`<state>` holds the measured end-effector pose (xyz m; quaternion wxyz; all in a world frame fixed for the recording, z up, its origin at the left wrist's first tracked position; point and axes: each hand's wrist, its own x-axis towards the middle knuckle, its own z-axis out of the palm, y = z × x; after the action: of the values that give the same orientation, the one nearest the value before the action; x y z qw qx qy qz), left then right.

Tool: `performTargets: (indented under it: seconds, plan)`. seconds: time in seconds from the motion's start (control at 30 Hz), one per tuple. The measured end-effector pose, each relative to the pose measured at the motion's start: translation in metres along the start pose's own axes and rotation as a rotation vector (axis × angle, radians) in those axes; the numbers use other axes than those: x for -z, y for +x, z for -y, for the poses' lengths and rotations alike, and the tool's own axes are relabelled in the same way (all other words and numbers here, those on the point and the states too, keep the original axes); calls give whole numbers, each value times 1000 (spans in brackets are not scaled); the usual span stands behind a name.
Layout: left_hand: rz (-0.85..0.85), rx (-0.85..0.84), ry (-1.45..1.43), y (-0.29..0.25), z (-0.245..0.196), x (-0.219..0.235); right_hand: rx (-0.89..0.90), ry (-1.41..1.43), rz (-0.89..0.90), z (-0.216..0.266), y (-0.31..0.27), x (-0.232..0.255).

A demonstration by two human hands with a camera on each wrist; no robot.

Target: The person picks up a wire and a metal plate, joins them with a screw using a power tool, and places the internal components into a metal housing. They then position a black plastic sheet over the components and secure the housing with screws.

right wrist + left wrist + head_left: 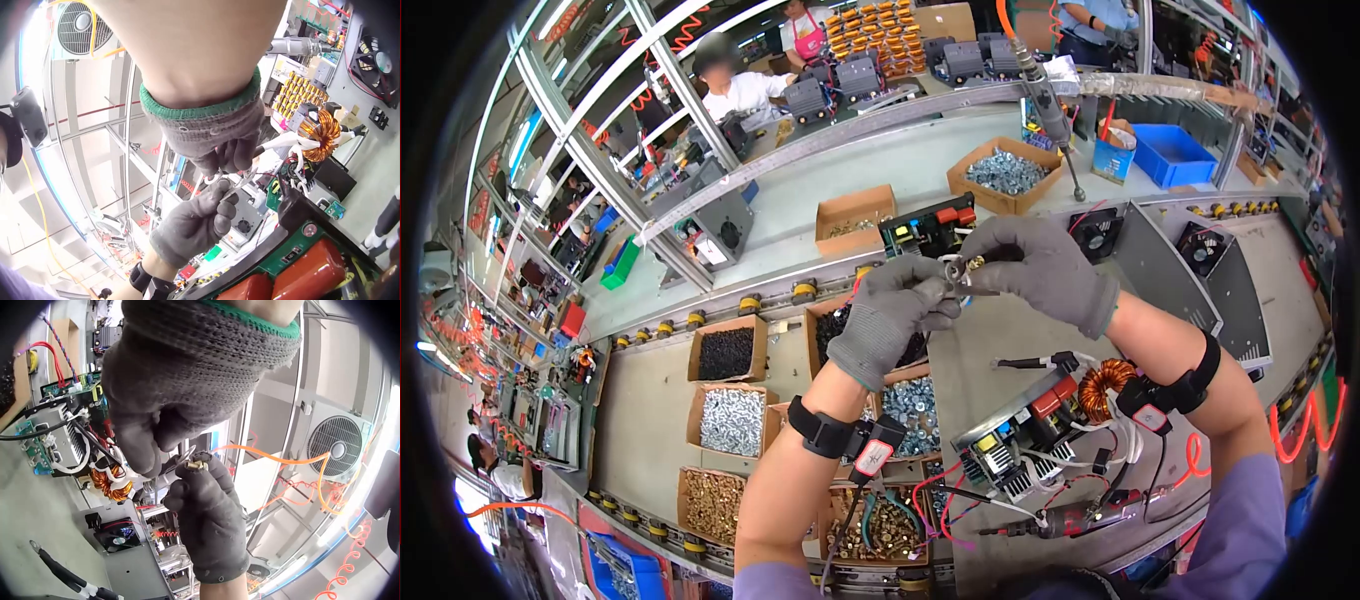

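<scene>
Both hands wear grey gloves and meet fingertip to fingertip above the bench, in front of a circuit board with red parts (pixel 940 222). My right hand (pixel 1040 270) pinches a small brass bolt (pixel 197 465), its threads showing between finger and thumb in the left wrist view. A small silvery metal ring (pixel 953 266) sits at the fingertips of my left hand (pixel 895 315), which pinches it; part of it is hidden by the gloves. Below the hands lies a second board (pixel 1025 425) with heatsinks, wires and a copper-wound coil (pixel 1106 390).
Cardboard boxes of black screws (pixel 727 353), silver screws (pixel 733 420) and brass fasteners (pixel 712 503) stand at the left. A power screwdriver (pixel 1050 110) hangs ahead. Another driver (pixel 1080 520) lies near the front. Metal panels with fans (pixel 1097 233) stand at the right.
</scene>
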<state>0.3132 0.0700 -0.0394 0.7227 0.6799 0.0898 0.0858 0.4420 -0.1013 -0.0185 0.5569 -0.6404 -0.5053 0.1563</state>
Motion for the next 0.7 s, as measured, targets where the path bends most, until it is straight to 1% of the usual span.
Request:
performTargets:
  seconds: [0.03,0.1,0.23,0.3,0.33,0.4,0.53,0.6,0.7]
  plan:
    - [6,-22,10,-1,-1,-2,-3,-2,3,2,1,0]
    - [0,-16,-16,-3,-4,-5,136,-196,21,6,2,0]
    - [6,-24,-18,-3,-13,-10,127,-189,-33,9,6,-4]
    - [4,-30,-5,-1,-17,-10,123,-107,-53,6,8,-5]
    - [4,-35,12,0,-19,-9,124,-109,-51,8,9,-6]
    - [28,-48,11,3,-22,-6,172,-41,-50,13,12,-11]
    - [68,-65,-16,4,-31,0,228,-103,-57,4,18,-15]
    - [64,-55,-50,3,-32,4,248,-187,-40,3,19,-15]
    - [67,-14,-125,2,-33,7,199,-114,-45,-2,18,-16]
